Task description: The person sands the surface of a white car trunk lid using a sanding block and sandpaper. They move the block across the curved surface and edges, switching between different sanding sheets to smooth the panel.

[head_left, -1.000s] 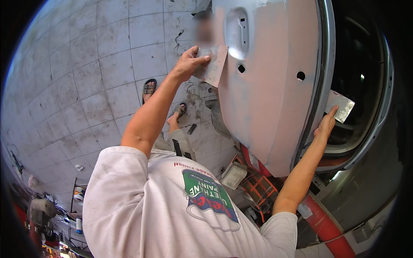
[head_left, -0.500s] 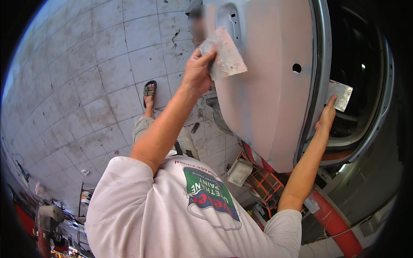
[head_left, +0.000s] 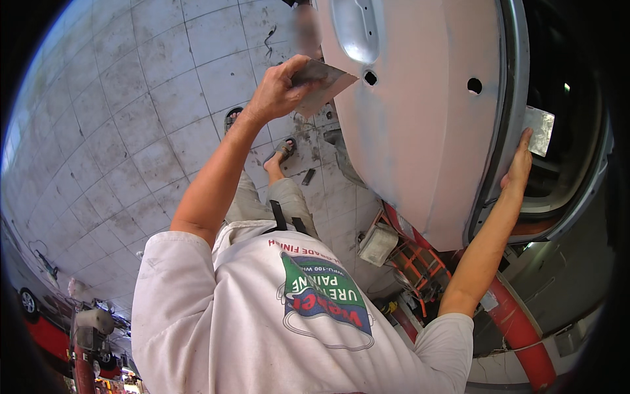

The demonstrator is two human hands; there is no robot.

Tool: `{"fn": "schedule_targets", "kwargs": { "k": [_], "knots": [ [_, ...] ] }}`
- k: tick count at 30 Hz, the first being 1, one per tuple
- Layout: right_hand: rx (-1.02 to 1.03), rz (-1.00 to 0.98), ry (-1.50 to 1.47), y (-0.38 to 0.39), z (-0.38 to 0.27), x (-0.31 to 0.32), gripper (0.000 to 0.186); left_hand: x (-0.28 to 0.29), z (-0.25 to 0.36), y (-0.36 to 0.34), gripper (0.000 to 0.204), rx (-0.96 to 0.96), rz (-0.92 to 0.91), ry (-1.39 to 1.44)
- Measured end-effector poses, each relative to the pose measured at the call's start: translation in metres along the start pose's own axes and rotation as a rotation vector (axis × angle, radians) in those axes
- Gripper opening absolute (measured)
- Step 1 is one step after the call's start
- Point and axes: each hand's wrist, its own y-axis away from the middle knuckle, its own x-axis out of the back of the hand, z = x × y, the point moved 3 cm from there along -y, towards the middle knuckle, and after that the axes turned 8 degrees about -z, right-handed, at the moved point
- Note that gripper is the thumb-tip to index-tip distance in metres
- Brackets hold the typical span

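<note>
Two flat filler plates are being held, and the grey spreader (head_left: 328, 93), angling its corner toward the pinkish car door (head_left: 420, 131), could be gouging the surface if the wrist were tilting too steeply. The left hand (head_left: 272, 92) is pinching it, the blade projecting beyond the fingertips; the right hand (head_left: 518, 161) is gripping the silvery plate (head_left: 542, 130), which is jutting past its fingers beside the window frame (head_left: 516, 72).
</note>
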Motion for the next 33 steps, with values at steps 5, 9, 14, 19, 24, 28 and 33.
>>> {"fn": "schedule_targets", "kwargs": {
  "k": [5, 9, 14, 19, 24, 28, 33],
  "knots": [
    [0.002, -0.028, -0.024, 0.005, -0.004, -0.003, 0.099, 0.004, 0.002, -0.017, 0.027, -0.052, -0.01, -0.062],
    [-0.009, 0.019, -0.02, 0.006, -0.006, -0.005, 0.1, 0.005, -0.001, -0.023, 0.029, -0.051, -0.014, -0.164],
    [-0.016, 0.045, -0.004, 0.006, -0.004, -0.003, 0.102, 0.005, -0.002, -0.021, 0.03, -0.054, -0.043, -0.151],
    [-0.02, 0.017, -0.001, 0.005, -0.005, -0.004, 0.103, 0.001, -0.011, -0.017, 0.032, 0.019, -0.059, -0.072],
    [-0.014, 0.02, 0.0, 0.004, -0.004, -0.002, 0.103, -0.012, -0.028, -0.012, 0.033, 0.117, -0.062, 0.204],
    [-0.022, 0.015, 0.012, 0.005, -0.005, -0.003, 0.103, -0.014, -0.03, -0.011, 0.031, 0.14, -0.091, 0.168],
    [-0.004, 0.018, 0.024, 0.007, -0.008, -0.005, 0.103, -0.025, -0.039, -0.007, 0.031, 0.141, -0.091, 0.344]
  ]
}}
